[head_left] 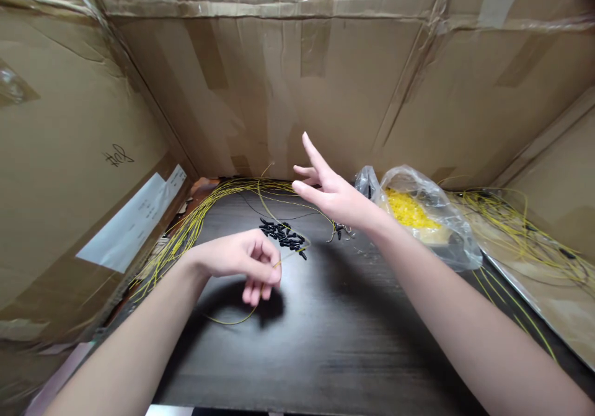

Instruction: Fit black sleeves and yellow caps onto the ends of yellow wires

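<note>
Head view. The left hand (253, 264) pinches a yellow wire (232, 323) between thumb and fingertips, near the table's middle; the right hand (325, 193) is empty, fingers spread. The wire—probably light, springy and easily kinked—is best held close to an end. It appears thin, smooth and curved, nearer than the black connectors (283, 235).

Looks like a small assembly workstation: dark wood-grain table (325, 341) walled by tall brown cardboard sheets (279, 93), thin yellow wire bundles (204, 208), small black plastic connectors (283, 235), clear plastic bag of yellow parts (413, 208)
</note>
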`<state>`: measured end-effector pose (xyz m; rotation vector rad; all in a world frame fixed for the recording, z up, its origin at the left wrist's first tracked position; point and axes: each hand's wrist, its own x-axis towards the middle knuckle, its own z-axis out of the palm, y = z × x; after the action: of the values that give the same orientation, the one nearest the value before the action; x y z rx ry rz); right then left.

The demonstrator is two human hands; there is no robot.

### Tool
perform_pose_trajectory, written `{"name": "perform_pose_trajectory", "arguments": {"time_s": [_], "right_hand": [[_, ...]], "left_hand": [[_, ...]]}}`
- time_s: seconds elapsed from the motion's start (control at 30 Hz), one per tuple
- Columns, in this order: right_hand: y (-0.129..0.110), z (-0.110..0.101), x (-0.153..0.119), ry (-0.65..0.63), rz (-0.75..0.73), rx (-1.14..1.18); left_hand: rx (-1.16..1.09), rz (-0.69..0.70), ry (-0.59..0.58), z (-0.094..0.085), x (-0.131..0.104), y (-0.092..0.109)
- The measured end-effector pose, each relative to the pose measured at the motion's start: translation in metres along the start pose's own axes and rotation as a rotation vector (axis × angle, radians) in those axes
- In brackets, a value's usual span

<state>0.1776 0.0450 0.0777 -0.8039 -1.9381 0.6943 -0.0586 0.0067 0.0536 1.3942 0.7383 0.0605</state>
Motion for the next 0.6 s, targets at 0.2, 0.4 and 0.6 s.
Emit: {"name": "perform_pose_trajectory", "arguments": {"time_s": [0.2, 0.4, 0.6], "right_hand": [[-0.004, 0.015, -0.057, 0.258, 0.261, 0.102], [0.001, 0.067, -0.103, 0.043, 0.426, 0.271], [0.008, 0.081, -0.108, 0.017, 0.453, 0.394]], "left_hand": [[-0.305, 0.262, 0.397, -0.008, 0.023, -0.01], [-0.384, 0.32, 0.423, 0.001, 0.033, -0.014], [-0.426, 0.332, 0.447, 0.013, 0.042, -0.018]]}}
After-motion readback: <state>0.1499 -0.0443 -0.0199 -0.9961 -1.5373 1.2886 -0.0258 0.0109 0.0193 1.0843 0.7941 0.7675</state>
